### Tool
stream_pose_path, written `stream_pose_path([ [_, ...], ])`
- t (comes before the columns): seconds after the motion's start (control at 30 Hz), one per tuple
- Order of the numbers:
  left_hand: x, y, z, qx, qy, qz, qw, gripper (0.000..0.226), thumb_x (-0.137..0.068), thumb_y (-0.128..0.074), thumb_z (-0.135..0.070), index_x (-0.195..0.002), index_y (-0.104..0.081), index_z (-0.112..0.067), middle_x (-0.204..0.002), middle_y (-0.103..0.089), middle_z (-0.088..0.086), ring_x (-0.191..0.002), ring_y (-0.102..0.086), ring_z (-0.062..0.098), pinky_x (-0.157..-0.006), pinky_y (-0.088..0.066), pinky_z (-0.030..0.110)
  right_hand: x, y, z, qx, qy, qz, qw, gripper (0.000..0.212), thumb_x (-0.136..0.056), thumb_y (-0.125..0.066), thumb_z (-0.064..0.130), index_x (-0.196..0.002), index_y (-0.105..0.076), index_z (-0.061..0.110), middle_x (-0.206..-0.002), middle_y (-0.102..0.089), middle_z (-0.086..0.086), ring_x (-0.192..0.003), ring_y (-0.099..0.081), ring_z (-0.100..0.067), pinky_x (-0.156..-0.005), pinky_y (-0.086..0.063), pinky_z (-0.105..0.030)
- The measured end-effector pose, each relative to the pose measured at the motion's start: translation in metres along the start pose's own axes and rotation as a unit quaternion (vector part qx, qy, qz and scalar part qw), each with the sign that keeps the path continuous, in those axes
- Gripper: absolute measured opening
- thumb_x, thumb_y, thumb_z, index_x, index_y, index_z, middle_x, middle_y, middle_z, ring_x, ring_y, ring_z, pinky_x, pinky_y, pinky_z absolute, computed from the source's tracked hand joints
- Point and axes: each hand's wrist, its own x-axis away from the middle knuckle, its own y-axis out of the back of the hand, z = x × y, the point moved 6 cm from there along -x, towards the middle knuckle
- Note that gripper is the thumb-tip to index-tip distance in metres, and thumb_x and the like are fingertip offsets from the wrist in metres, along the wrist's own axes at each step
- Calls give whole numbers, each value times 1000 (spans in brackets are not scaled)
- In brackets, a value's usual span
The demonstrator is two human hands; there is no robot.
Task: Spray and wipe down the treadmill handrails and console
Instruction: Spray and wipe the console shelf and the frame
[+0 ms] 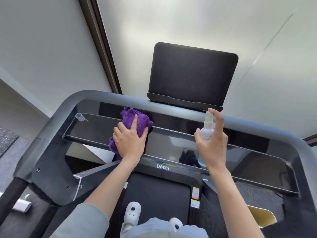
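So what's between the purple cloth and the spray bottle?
Head view: only bare glossy black console shelf between the purple cloth and the white spray bottle.

The treadmill console (pixel 171 152) front edge reads "UMAY"; bottle label illegible.

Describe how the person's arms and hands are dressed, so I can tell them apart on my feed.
Both hands are bare, no gloves. The left hand has what looks like a thin ring on one finger. The left arm has a loose grey sleeve pushed up toward the elbow. The right hand and its forearm show no sleeve, watch or ring.
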Motion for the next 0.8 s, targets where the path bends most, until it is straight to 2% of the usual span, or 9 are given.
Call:
stream_pose_path([
  [0.13, 19, 0, -30, -7, 1, 4, 1000, 63, -88, -41, -65, -141, -49, -32, -97, -50, 18, -84, -47, 33, -76, -43, 41, 1, 24, -15, -9, -6, 2, 1000, 62, -84, -61, -1, -131, -38, 34, -55, -46, -1, -48, -47, -25, -54, -47, -36],
  [0.3, 48, -1, -81, -33, -9, 15, 999, 69, -91, -11, -65, -146, -40, -35, -100, -50, 14, -87, -46, 29, -78, -41, 38, 12, 63, -36, -25, -29, -18, 999, 62, -86, -62, -2, -131, -39, 33, -59, -50, -1, -49, -51, -25, -57, -51, -38],
  [0.4, 64, -6, -114, -22, -30, 15, 999, 64, -94, -15, -59, -146, -42, -33, -98, -51, 15, -85, -47, 29, -76, -42, 39, 21, 89, -49, -21, -46, -35, 998, 62, -86, -62, -4, -129, -38, 35, -61, -54, -3, -46, -55, -17, -55, -53, -35],
  [0.47, 74, -12, -132, -35, -45, 21, 998, 61, -96, -21, -59, -148, -37, -33, -100, -51, 15, -87, -47, 29, -77, -42, 39, 26, 106, -58, -17, -57, -49, 997, 63, -86, -62, -4, -130, -38, 35, -67, -58, -5, -47, -58, -16, -55, -55, -38],
  [0.6, 90, -16, -167, -34, -64, 26, 997, 62, -94, -35, -61, -148, -36, -31, -100, -52, 14, -87, -49, 28, -77, -43, 38, 38, 136, -75, -8, -85, -75, 994, 64, -85, -61, -4, -130, -39, 35, -70, -58, -5, -51, -59, -33, -56, -55, -52],
  [0.8, 126, -22, -237, -8, -121, 58, 991, 68, -94, -35, -64, -151, -31, -28, -102, -52, 13, -87, -49, 27, -76, -43, 37, 56, 175, -87, 15, -99, -121, 988, 62, -84, -64, -2, -130, -40, 33, -74, -59, -7, -56, -61, -32, -60, -55, -50],
])
